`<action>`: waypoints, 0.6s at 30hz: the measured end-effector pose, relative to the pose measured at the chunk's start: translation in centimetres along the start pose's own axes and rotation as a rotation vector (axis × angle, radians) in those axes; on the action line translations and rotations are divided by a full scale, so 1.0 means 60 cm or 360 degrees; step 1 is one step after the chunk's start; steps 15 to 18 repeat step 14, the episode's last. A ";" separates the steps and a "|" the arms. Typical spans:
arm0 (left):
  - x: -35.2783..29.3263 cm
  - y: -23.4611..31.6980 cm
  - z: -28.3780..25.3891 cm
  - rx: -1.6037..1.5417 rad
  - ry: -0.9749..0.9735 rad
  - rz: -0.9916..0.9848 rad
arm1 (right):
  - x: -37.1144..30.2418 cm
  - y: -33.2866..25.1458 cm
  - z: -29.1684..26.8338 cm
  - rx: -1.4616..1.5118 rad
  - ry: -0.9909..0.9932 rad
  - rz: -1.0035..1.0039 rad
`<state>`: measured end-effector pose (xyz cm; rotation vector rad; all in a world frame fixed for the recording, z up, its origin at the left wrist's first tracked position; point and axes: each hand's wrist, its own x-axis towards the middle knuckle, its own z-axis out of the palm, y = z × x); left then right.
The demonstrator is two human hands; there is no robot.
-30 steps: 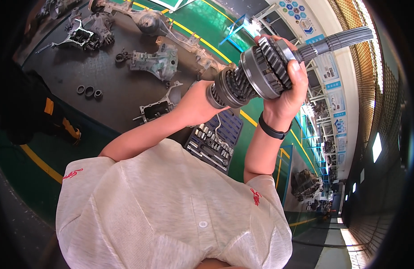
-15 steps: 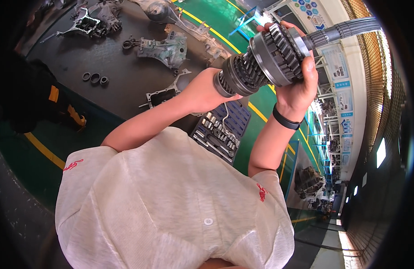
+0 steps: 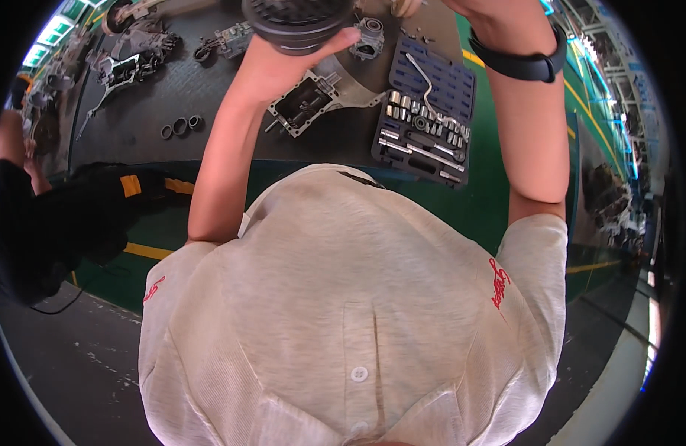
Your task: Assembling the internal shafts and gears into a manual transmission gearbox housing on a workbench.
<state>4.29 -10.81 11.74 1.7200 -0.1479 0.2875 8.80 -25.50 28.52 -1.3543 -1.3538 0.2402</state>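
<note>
At the upper edge, my left hand (image 3: 263,68) grips the end of a gear shaft (image 3: 302,33), a dark steel stack of toothed rings. Its thumb lies along the near side of the ring, and the rest of the shaft runs out of the picture. My right arm, with a black wristband (image 3: 518,56), reaches up on the right. Only the wrist side of my right hand (image 3: 477,6) shows there, its grip cut off by the edge. Below the left hand, on the dark table, lies an open metal housing (image 3: 313,104).
An open socket set case (image 3: 432,63) lies on the table (image 3: 231,145), right of the housing. Three metal rings (image 3: 180,126) and another housing (image 3: 124,67) are at left. A person in dark clothing (image 3: 60,215) stands at far left, near the table edge.
The view has swung, so the table sits more squarely ahead. The gear shaft, slanting fully in sight before with both hands on it, now shows only one end at the top.
</note>
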 end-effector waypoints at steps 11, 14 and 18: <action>0.004 -0.082 0.021 -0.0081 -0.0055 0.0218 | -0.019 -0.037 -0.042 -0.0433 -0.0156 0.0672; -0.002 -0.075 0.032 -0.0004 -0.0017 0.0216 | -0.036 0.026 -0.054 -0.0432 -0.0234 -0.0002; -0.002 -0.075 0.032 -0.0004 -0.0017 0.0216 | -0.036 0.026 -0.054 -0.0432 -0.0234 -0.0002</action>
